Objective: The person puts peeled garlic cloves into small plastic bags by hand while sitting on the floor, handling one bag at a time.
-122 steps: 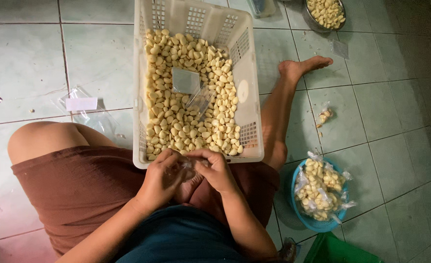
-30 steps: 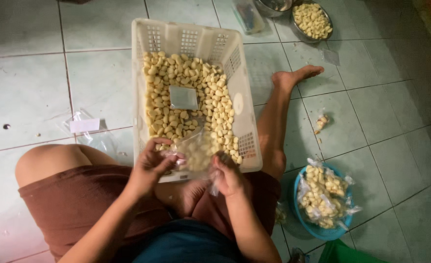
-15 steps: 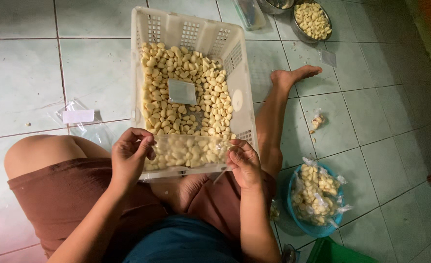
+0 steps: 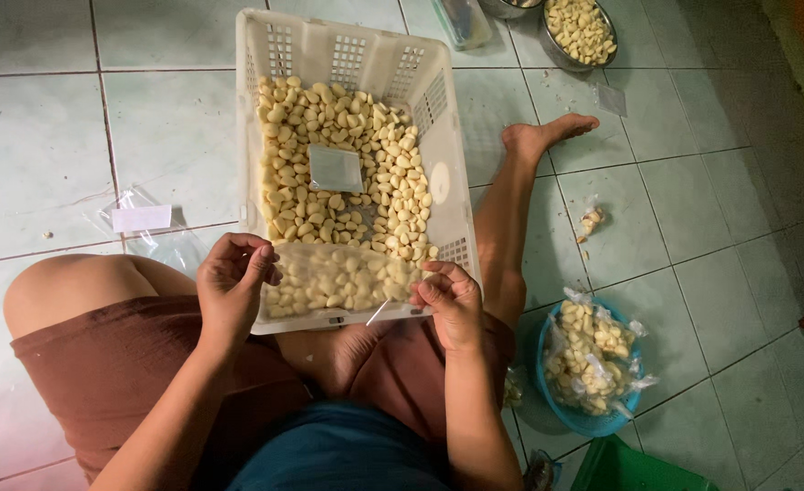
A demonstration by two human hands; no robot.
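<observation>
Head view, item by item: your left hand (image 4: 231, 284) pinches the left edge of a clear bag (image 4: 334, 280) filled with peeled garlic cloves, and your right hand (image 4: 452, 300) grips its right edge, so the bag is stretched flat between them over the near rim of the white basket (image 4: 347, 45). The basket sits on the tiled floor (image 4: 38, 136) between your knees, its slotted far wall standing clear, its bed covered with loose cloves (image 4: 338, 136); a small empty bag (image 4: 336, 168) lies flat on top of them, well apart from the one you hold. To your left, more empty bags (image 4: 140, 220) lie on the tile just beside your thigh, with open floor beyond them. To your right, your foot (image 4: 547, 135) rests near the basket's far corner, and a blue bowl (image 4: 593, 420) of filled bags sits close by your right elbow. A metal bowl (image 4: 547, 41) of cloves stands at the top edge, past the basket.
</observation>
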